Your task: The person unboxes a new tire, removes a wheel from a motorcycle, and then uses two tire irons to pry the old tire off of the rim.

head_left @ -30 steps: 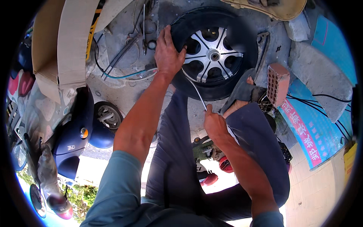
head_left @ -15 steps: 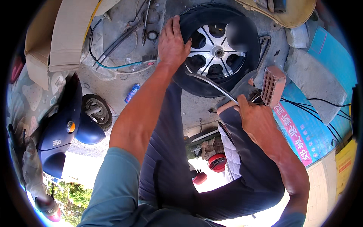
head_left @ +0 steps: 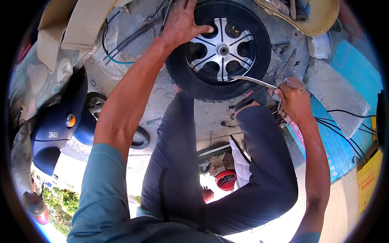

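Note:
A black tyre (head_left: 258, 48) on a silver six-spoke wheel rim (head_left: 223, 44) lies flat on the concrete at top centre. My left hand (head_left: 183, 25) rests on its upper-left side, thumb stretched toward the rim, fingertips reaching the picture's top edge. My right hand (head_left: 293, 101) is closed round a curved metal lever (head_left: 255, 80), whose far end reaches the lower edge of the rim. A red perforated brick (head_left: 283, 111) is partly hidden behind that hand. My sandalled foot (head_left: 253, 99) is just below the tyre, beside the right hand.
Cardboard (head_left: 81, 24), tools and hoses lie upper left. A dark-blue scooter (head_left: 54, 121) stands left. Concrete slabs (head_left: 336, 95), cables and blue boards (head_left: 340, 162) lie right. A tan tray (head_left: 320, 18) holds items at top right. A red bowl (head_left: 225, 179) is behind my legs.
My right hand and lever have moved right and up, the lever now lying flatter. My left hand has moved up, its thumb spread out. The tyre sits higher in the view.

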A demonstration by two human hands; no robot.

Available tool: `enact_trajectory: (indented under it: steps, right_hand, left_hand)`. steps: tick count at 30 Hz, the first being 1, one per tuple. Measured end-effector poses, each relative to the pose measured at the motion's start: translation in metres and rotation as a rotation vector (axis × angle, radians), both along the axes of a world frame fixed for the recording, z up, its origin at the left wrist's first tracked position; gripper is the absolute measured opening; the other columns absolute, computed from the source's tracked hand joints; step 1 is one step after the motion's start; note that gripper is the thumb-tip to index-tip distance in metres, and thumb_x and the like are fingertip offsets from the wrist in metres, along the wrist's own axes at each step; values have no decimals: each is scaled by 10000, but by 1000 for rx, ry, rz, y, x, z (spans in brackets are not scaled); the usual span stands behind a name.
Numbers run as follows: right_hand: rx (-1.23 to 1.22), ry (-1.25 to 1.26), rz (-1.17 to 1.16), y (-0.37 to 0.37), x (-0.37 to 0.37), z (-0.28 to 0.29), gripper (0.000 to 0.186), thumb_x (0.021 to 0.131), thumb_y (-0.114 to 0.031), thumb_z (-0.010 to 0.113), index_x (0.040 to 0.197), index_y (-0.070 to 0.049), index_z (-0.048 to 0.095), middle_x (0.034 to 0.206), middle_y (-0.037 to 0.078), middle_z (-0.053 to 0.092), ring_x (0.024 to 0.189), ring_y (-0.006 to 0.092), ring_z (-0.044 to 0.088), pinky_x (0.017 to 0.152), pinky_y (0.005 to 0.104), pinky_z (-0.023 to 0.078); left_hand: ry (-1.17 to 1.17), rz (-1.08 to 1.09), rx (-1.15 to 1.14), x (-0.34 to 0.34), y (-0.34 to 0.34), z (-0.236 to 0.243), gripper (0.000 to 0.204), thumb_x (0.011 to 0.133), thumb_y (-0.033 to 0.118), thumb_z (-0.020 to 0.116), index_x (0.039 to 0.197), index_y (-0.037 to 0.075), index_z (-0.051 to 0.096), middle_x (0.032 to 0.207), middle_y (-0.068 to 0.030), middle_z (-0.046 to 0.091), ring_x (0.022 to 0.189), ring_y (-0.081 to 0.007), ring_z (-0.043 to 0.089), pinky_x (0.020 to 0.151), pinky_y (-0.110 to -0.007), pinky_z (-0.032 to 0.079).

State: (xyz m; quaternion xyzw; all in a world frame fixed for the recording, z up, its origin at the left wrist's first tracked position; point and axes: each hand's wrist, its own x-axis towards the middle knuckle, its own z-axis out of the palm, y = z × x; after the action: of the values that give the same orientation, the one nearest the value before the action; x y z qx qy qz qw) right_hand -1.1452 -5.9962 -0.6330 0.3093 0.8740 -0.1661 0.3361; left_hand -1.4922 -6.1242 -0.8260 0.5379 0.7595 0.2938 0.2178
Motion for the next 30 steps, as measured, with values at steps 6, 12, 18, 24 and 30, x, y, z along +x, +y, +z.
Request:
enact_trajectory:
  steps: [6,12,18,24,30]
  right_hand:
    - [-51,77,102,0,-35,-71,407,1011,-396,584,844,-49,714,676,204,664,710,414,674,668,518,512]
    - [-119,120,189,4,-60,-107,434,1007,-419,580,847,-61,766,679,187,678,753,398,685,772,504,520]
    - [-219,30,250,10,-78,-128,411,994,-426,614,883,-73,792,735,177,694,837,374,689,840,479,515]
    - [-240,60,294,15,-90,-135,435,987,-443,622,904,-53,795,778,183,694,868,376,688,888,485,514]
    - [-164,-34,368,10,-130,-111,356,967,-385,659,927,-53,781,870,163,723,898,348,713,819,474,552]
  left_hand:
    - [-1007,954,-217,87,-157,13,1067,762,535,883,1509,-40,382,1491,-239,463,1367,-354,475,1195,-469,334]
    - [-1699,1100,-60,153,-167,-6,849,829,491,819,1427,-11,486,1337,-148,632,1251,-277,604,1129,-445,453]
    - [-1765,1199,-34,153,-157,-11,700,865,385,767,1387,-13,524,1278,-166,665,1155,-295,666,1063,-447,523]
    - [-1842,1196,-29,158,-150,-3,664,880,381,734,1379,-10,536,1290,-162,667,1153,-295,671,1055,-436,529]
    - [-1771,1228,-62,164,-155,2,650,873,332,755,1378,-14,534,1276,-168,660,1173,-286,653,1087,-423,493]
